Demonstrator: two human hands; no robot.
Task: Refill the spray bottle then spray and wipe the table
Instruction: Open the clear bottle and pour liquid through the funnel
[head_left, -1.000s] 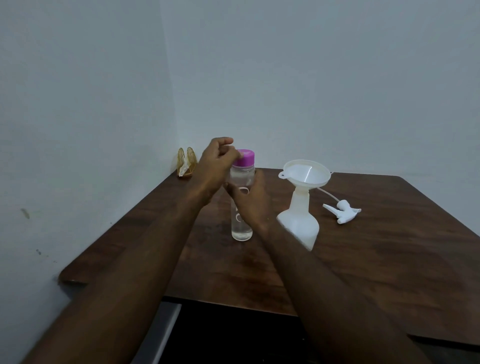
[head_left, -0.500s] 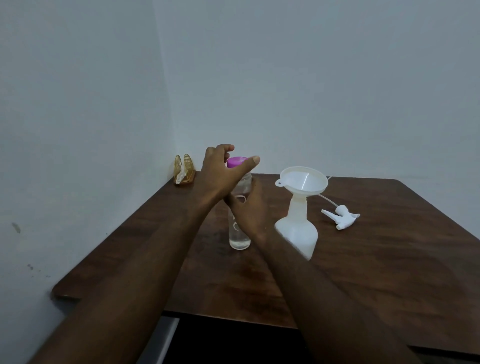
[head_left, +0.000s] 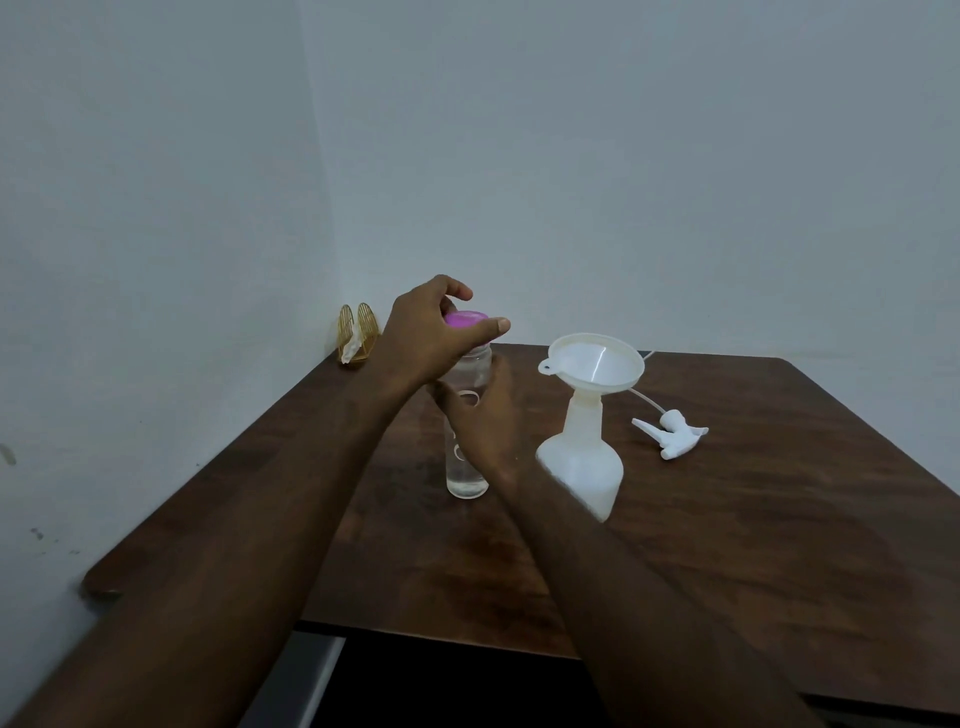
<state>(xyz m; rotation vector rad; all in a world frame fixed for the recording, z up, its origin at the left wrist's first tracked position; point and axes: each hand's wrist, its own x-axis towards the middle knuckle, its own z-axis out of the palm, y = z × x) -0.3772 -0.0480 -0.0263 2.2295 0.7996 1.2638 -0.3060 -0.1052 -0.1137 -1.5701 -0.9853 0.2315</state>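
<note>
The spray bottle (head_left: 584, 460), white and without its top, stands upright near the middle of the dark wooden table (head_left: 769, 530). A white funnel (head_left: 597, 364) sits in its neck, with the wide mouth facing up. The spray head (head_left: 672, 431) lies on its side on the table just to the right of the bottle and apart from it, and its thin tube runs back behind the funnel.

Just to the left of the spray bottle stands a clear water bottle (head_left: 466, 475), upright on the table, with clear liquid showing in its lower part. The person's right hand (head_left: 485, 421) is wrapped around the middle of this bottle, the fingers curled round its body. The left hand (head_left: 428, 340) comes from above and grips the pink cap (head_left: 464, 317) at the bottle's top, with the thumb across the near side and the fingers curled over the far side. Whether the cap is on the neck or already lifted clear of it cannot be told, because the thumb covers the join.

In the far left corner of the table, against the pale wall (head_left: 571, 156), a small golden napkin holder (head_left: 358, 332) holds something white.
</note>
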